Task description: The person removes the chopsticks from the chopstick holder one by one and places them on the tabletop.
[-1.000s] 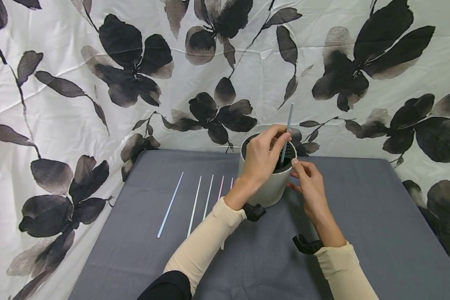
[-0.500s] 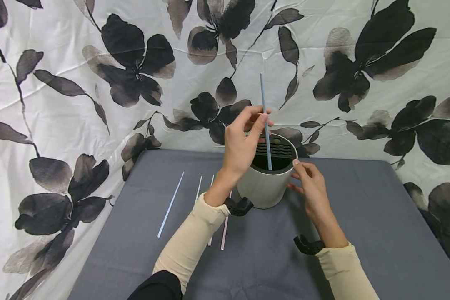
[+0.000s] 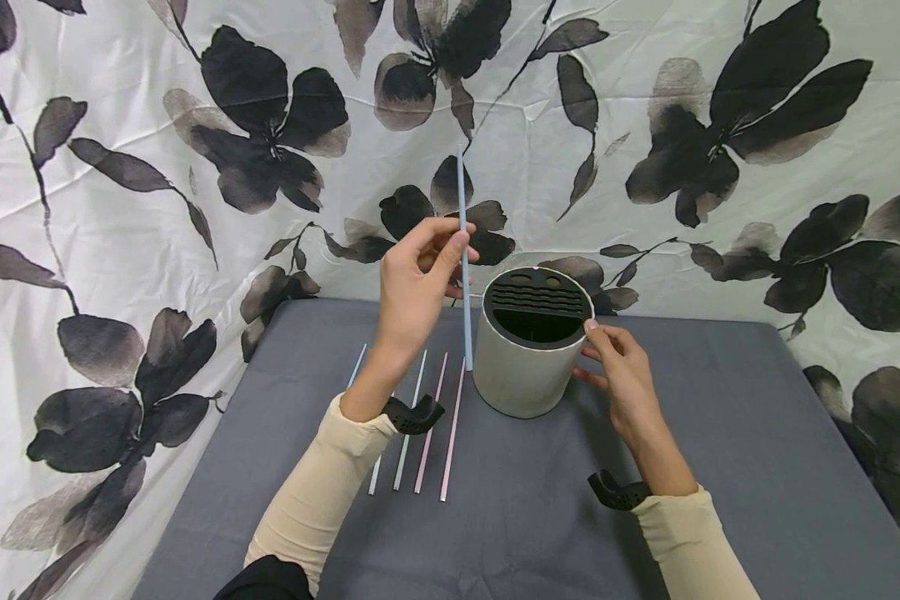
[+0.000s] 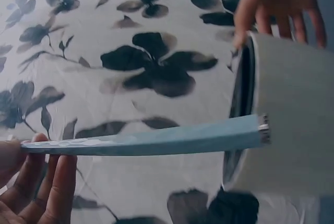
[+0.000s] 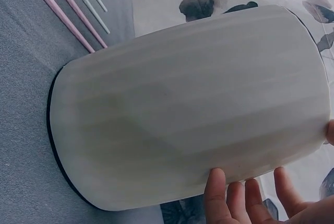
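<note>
My left hand (image 3: pixel 420 279) pinches a thin light-blue stick (image 3: pixel 464 283) between thumb and fingertips, nearly upright, just left of a white round holder (image 3: pixel 528 379). In the left wrist view the stick (image 4: pixel 182 139) looks long and faceted, with a silvery lower end in front of the holder's wall. The holder stands upright, with a black insert at its mouth that has wavy slots in the back half and an opening in front. At its right rim my right hand (image 3: pixel 621 371) grips with the thumb on the edge and fingers along the outer wall.
Several thin sticks lie roughly parallel on the grey cloth-covered table (image 3: pixel 735 433), left of the holder: pink ones (image 3: pixel 452 433), pale ones (image 3: pixel 410 425) and a blue one (image 3: pixel 358 364) partly behind my left wrist. A floral curtain (image 3: pixel 525 183) hangs behind the table.
The left hand has lifted the blue stick out of the holder and carried it left, beside the holder. The right hand keeps its grip on the rim.
</note>
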